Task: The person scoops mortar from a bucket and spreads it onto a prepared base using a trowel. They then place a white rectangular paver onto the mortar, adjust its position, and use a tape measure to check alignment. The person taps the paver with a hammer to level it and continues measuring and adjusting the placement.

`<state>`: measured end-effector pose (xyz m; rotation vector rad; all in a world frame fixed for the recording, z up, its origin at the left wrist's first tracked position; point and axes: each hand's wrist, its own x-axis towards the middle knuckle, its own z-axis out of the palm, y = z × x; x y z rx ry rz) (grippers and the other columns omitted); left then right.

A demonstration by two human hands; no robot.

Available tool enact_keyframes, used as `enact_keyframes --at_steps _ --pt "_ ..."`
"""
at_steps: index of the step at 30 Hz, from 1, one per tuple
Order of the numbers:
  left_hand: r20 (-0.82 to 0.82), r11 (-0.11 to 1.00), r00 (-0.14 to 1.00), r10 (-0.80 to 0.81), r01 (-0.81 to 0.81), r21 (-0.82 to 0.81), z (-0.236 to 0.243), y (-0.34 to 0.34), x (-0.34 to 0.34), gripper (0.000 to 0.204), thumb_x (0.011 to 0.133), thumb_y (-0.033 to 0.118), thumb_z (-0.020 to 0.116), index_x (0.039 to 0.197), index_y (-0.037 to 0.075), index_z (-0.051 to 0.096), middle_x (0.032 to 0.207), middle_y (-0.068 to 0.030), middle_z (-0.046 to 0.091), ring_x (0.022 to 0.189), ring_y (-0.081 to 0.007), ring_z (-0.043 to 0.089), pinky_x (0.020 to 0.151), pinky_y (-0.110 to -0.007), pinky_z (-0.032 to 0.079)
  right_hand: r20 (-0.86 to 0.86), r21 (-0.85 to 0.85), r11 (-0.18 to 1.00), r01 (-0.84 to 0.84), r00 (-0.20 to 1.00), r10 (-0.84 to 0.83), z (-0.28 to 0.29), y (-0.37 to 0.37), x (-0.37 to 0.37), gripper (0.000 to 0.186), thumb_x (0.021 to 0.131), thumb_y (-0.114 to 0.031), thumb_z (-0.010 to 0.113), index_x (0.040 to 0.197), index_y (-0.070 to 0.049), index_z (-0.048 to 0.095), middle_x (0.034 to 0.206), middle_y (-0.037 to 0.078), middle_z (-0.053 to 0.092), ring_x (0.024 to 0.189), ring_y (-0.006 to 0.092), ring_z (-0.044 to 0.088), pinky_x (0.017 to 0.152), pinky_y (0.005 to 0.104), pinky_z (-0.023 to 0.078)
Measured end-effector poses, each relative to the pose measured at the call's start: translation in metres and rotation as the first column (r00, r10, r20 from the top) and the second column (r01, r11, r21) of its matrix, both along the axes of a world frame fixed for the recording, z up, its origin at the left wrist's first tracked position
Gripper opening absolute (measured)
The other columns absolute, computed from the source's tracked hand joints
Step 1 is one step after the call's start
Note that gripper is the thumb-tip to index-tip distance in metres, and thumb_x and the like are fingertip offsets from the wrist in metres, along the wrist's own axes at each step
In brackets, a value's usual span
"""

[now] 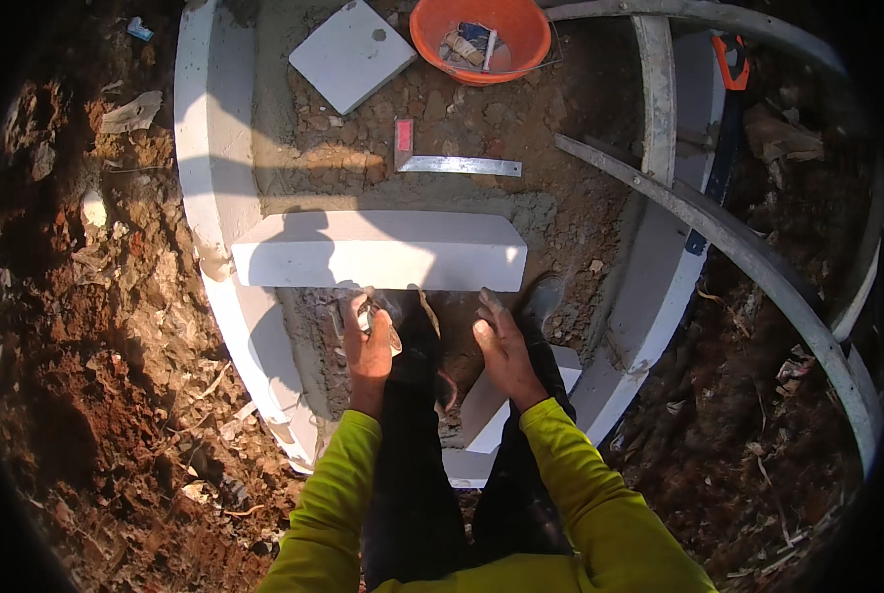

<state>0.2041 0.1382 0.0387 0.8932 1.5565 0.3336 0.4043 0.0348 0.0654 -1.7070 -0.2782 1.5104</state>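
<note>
A long white block [382, 259] lies crosswise on grey mortar inside a frame of white blocks [205, 158]. Just below its near edge, my left hand [366, 346] is closed round a small silver and cream object [393, 341] that I cannot identify. My right hand [501, 346] has its fingers stretched out and apart, tips at or close to the long block's lower edge; contact is unclear. Beyond the block, a metal try square [462, 165] with a red patch lies on the soil. Another white block [481, 425] lies between my legs, partly hidden.
A square white block [348, 54] and an orange bucket [432, 30] with small items inside sit at the top. Curved grey strips [718, 237] arch across the right, near a handsaw [730, 61] with an orange handle. Rough reddish earth and debris [116, 346] surround the frame.
</note>
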Motion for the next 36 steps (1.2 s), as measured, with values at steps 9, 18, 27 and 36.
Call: enact_keyframes --at_steps 9,18,27,36 --pt "0.401 0.89 0.904 -0.152 0.301 -0.343 0.109 -0.017 0.089 0.029 0.094 0.012 0.058 0.12 -0.002 0.059 0.111 -0.0087 0.064 0.099 -0.0144 0.062 0.084 -0.03 0.051 0.246 0.095 0.986 0.135 0.957 -0.154 0.097 -0.013 -0.023 0.044 0.096 -0.019 0.057 0.132 0.006 0.048 0.122 0.022 0.058 0.116 0.03 0.057 0.1 0.037 0.043" --pt "0.21 0.539 0.572 -0.793 0.819 -0.197 0.115 0.067 0.104 0.023 0.093 0.021 0.06 0.105 0.001 0.059 0.091 -0.0028 0.06 0.083 -0.0116 0.058 0.07 -0.029 0.053 0.216 0.118 0.976 0.185 0.954 -0.207 0.169 -0.009 -0.018 0.057 0.09 -0.009 0.065 0.14 0.006 0.041 0.118 0.02 0.055 0.11 0.0252 0.056 0.096 0.0336 0.043" --pt "-0.021 0.868 0.88 -0.474 0.472 0.154 0.104 0.229 0.277 0.022 0.091 0.03 0.06 0.086 0.009 0.064 0.07 0.0022 0.053 0.06 -0.0079 0.051 0.056 -0.024 0.051 0.225 -0.157 0.973 0.171 0.965 -0.134 0.104 -0.192 -0.041 0.042 0.092 -0.019 0.057 0.13 -0.001 0.054 0.107 0.018 0.057 0.101 0.0326 0.057 0.092 0.0395 0.044" --pt "0.253 0.918 0.886 -0.387 0.397 0.015 -0.008 0.115 0.295 0.033 0.101 0.03 0.049 0.092 0.001 0.062 0.075 -0.0053 0.061 0.062 -0.0148 0.058 0.058 -0.031 0.055 0.274 -0.181 0.928 0.325 0.923 -0.27 0.062 -0.158 -0.036 0.041 0.093 -0.019 0.056 0.13 -0.001 0.054 0.115 0.023 0.057 0.109 0.0369 0.057 0.095 0.0405 0.044"
